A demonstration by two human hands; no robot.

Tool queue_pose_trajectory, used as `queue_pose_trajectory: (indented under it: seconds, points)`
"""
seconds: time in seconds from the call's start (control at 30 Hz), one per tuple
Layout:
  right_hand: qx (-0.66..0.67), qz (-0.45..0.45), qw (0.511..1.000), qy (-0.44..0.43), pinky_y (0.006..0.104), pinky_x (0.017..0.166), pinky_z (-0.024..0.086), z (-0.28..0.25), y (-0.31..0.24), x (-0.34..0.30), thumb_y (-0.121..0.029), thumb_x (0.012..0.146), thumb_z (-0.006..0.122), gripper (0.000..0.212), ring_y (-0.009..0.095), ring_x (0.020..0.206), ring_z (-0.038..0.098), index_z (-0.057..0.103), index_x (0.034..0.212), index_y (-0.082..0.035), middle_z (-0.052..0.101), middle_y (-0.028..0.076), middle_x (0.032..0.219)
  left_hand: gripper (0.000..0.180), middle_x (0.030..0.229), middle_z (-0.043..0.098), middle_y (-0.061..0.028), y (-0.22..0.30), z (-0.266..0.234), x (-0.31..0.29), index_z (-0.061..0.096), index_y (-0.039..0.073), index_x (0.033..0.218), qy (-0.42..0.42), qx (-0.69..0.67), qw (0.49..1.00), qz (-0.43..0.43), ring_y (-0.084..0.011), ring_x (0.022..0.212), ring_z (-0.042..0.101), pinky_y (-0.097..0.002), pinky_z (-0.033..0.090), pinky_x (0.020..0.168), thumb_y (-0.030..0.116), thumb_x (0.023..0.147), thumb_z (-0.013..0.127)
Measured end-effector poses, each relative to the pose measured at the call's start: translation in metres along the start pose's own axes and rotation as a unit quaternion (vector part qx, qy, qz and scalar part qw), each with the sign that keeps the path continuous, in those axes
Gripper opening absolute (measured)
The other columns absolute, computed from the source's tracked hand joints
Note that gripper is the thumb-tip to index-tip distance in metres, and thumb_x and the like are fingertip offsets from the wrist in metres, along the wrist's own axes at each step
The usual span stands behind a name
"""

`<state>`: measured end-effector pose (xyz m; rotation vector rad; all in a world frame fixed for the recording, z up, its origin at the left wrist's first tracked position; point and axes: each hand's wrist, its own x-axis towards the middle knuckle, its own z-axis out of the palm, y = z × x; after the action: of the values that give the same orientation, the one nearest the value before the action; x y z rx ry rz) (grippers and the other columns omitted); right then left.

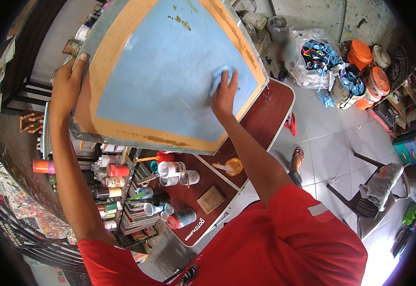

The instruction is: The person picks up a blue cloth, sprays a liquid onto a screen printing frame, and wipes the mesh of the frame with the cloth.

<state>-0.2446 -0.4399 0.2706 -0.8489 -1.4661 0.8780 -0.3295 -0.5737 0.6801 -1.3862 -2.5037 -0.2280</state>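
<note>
A large screen-printing frame (86, 138) with a pale blue mesh (155, 71) and tan taped borders is held up in front of me. On its left edge, my left hand (68, 83) is closed with the thumb on the near face. My right hand (224, 97) presses a bunched light blue cloth (216, 78) against the right part of the mesh, fingers bent over it. A darker smudge shows on the mesh beside the cloth. Greenish stains mark the mesh's top, and brown patches lie on the lower tape.
Below the frame, a dark red table (272, 107) bears paint cups (172, 169), a brown block (211, 199) and a yellow tub (234, 166). Bottles line a shelf (115, 182) at the left. To the right are a bag of rags (313, 52), orange buckets (360, 53) and a chair (360, 205).
</note>
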Motion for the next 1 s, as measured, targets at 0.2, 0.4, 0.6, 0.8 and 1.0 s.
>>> queue_pose_trajectory:
  seconds: [0.2,0.4,0.6,0.8,1.0]
  points:
    - [-0.001,-0.153,0.976,-0.155,0.053,0.105,0.031,0.004,-0.122,-0.006,-0.013,0.084,0.057,0.051,0.042,0.133,0.032,0.049,0.134,-0.012,0.034,0.027,0.142,0.047,0.083,0.064,-0.0209,0.002,0.001,0.003,0.062,-0.008,0.105,0.009,0.007,1.0,0.005,-0.0232,0.077,0.056,-0.0361,0.045,0.079,0.036,0.098,0.047]
    - [-0.04,-0.122,0.979,-0.158,0.0572,0.102,0.032,0.008,-0.02,-0.072,-0.005,0.079,0.059,0.052,0.048,0.133,0.03,0.049,0.13,-0.006,0.03,0.03,0.143,0.049,0.092,0.064,-0.0178,-0.004,0.004,0.001,0.061,-0.009,0.105,0.033,0.004,0.999,-0.02,-0.0205,0.084,0.053,-0.0331,0.042,0.084,0.037,0.1,0.045]
    - [0.031,-0.026,0.999,0.035,0.0505,0.109,0.027,0.003,-0.016,0.082,0.002,0.082,0.055,0.055,0.048,0.131,0.032,0.04,0.135,0.006,0.03,0.033,0.142,0.048,0.086,0.063,-0.0133,-0.014,0.003,0.005,0.061,-0.008,0.105,0.004,-0.015,1.0,-0.015,-0.0169,0.081,0.052,-0.0326,0.043,0.079,0.036,0.101,0.044]
    - [0.021,-0.06,0.998,-0.02,0.0502,0.109,0.028,-0.005,-0.048,0.072,-0.002,0.084,0.054,0.053,0.047,0.131,0.033,0.041,0.135,0.004,0.033,0.031,0.142,0.047,0.086,0.063,-0.0135,-0.027,-0.002,0.0,0.061,-0.008,0.105,0.019,0.035,0.999,-0.009,-0.0167,0.079,0.052,-0.032,0.044,0.078,0.036,0.101,0.043]
    - [0.022,-0.001,0.999,0.046,0.0494,0.108,0.029,0.005,-0.017,0.091,-0.004,0.083,0.056,0.052,0.045,0.133,0.032,0.045,0.134,-0.001,0.032,0.027,0.145,0.048,0.079,0.058,-0.0134,-0.009,0.005,0.007,0.059,-0.008,0.095,0.024,0.036,0.999,-0.01,-0.0175,0.075,0.048,-0.0332,0.042,0.075,0.036,0.101,0.04]
